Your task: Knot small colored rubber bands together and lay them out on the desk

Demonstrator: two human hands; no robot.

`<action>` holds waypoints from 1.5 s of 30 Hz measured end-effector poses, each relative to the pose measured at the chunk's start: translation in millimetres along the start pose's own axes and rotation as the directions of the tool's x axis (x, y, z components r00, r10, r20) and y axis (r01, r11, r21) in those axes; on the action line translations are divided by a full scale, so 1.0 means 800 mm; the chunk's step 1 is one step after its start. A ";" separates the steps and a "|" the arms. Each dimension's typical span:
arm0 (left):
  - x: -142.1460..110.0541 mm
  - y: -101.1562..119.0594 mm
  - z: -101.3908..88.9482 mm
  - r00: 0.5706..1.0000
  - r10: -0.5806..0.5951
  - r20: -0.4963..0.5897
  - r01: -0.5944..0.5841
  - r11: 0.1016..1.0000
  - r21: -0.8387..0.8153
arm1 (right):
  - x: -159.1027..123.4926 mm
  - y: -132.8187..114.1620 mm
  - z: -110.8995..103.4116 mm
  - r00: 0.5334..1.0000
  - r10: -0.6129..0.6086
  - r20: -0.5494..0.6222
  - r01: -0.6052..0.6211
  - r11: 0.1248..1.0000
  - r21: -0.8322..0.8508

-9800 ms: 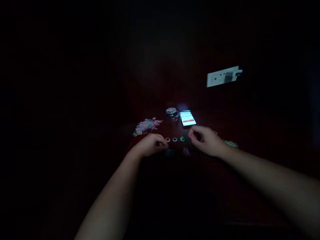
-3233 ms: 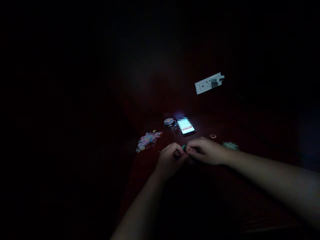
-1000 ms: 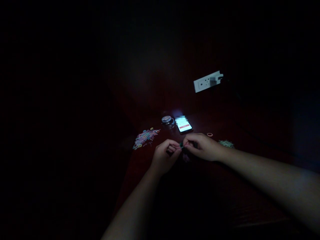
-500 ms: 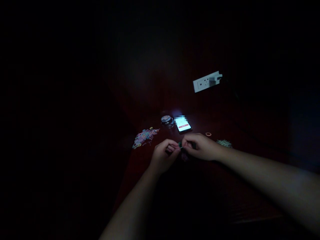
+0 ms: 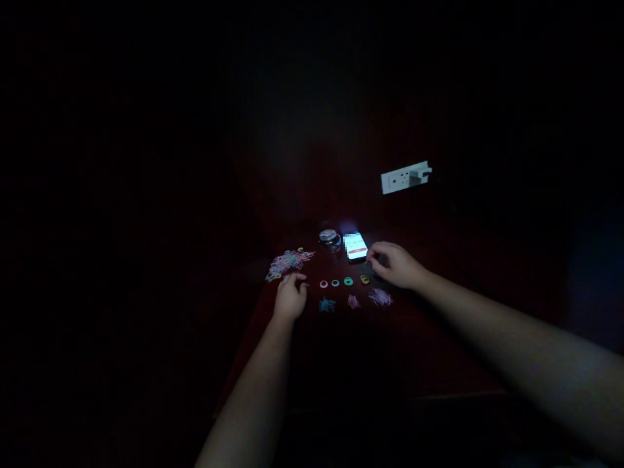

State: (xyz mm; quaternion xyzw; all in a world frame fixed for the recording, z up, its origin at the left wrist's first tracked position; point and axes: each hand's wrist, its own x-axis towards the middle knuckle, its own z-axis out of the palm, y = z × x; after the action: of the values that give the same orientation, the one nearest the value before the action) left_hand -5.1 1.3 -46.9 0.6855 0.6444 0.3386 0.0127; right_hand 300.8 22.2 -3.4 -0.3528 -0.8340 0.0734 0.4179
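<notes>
My left hand (image 5: 291,297) rests low at the near edge of a loose pile of coloured rubber bands (image 5: 288,262), its fingers bent and apart from the thumb. My right hand (image 5: 396,265) is just right of the lit phone (image 5: 357,247), fingertips pinched. A thin greenish rubber band seems to hang from them, faint in the dark. Between my hands lies a row of ring-shaped bands: a pink one (image 5: 324,284), a blue one (image 5: 335,283), a green one (image 5: 348,281) and a yellow one (image 5: 365,279).
Nearer me lie sorted heaps: teal bands (image 5: 327,305), pink bands (image 5: 353,301) and purple bands (image 5: 381,298). A round lidded jar (image 5: 329,240) stands left of the phone. A white socket strip (image 5: 405,178) with a plug is behind. Surroundings are very dark.
My hands were together at a green band; they have parted, the left toward the pile, the right beside the phone. The row and heaps between them now show. The view has shifted slightly.
</notes>
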 end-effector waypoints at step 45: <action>-0.053 0.062 -0.017 0.983 -0.043 -0.180 0.040 0.999 -0.020 | -0.048 0.067 -0.069 0.979 0.183 0.087 -0.164 0.968 -0.187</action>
State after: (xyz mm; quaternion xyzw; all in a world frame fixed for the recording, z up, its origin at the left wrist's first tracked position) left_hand 33.9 -50.3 -32.6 0.6382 0.6544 0.4043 -0.0332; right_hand 385.9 27.5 -15.8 -0.4564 -0.8236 0.0526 0.3326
